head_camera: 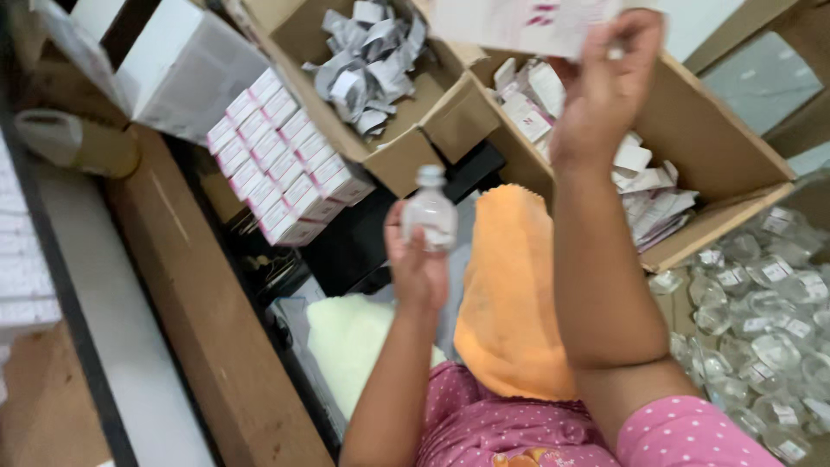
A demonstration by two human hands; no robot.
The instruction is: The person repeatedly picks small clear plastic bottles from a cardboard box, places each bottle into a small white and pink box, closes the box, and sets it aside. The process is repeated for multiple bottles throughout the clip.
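Head view shows the left hand (417,264) wrapped around a small clear bottle (430,212), fingers closed on its lower body so the capped neck stands free above them. The bottle is upright, long axis near vertical, cap toward the boxes, held up in front of an orange cloth (510,294) on the lap, probably so it can be looked over. The right hand (605,82) is raised higher, pinching a white carton (519,22) at its edge; the carton lies roughly flat across the top of the frame, blurred. Beyond the hands, an open cardboard box (726,147) holds loose white cartons, and another box (398,147) holds folded grey leaflets (367,56). Packed cartons (281,160) sit in neat rows at the left, within reach. Many more clear bottles (761,320) lie heaped at the right.
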